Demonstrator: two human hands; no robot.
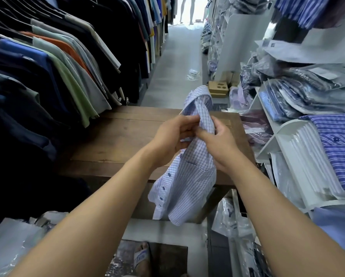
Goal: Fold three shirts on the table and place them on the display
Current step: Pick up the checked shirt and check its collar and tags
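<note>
One checked shirt [187, 176], thin pale cotton crossed with fine blue lines, hangs bunched and twisted above the near right part of the counter [117, 140], a dark brown top of wide wooden planks. Both hands meet at its upper part. The left hand [173, 140] has its grip curled round a fold of the cloth, and the right hand [221, 144] pinches the fabric just beside it, thumb pressed in. The stiff collar stands up above the knuckles, and the tail droops past the counter's front edge. Small round dark blue buttons run down the front strip; I count three, perhaps a fourth lower down where the cloth curls. To the left runs a long rack of hanging clothes [67, 56], soft tops in black, green, orange and blue. To the right, white display shelves [271, 140] carry a folded blue striped shirt [339, 144] and many shirts in crinkled clear plastic. One cardboard box [217, 87] sits beyond the counter.
</note>
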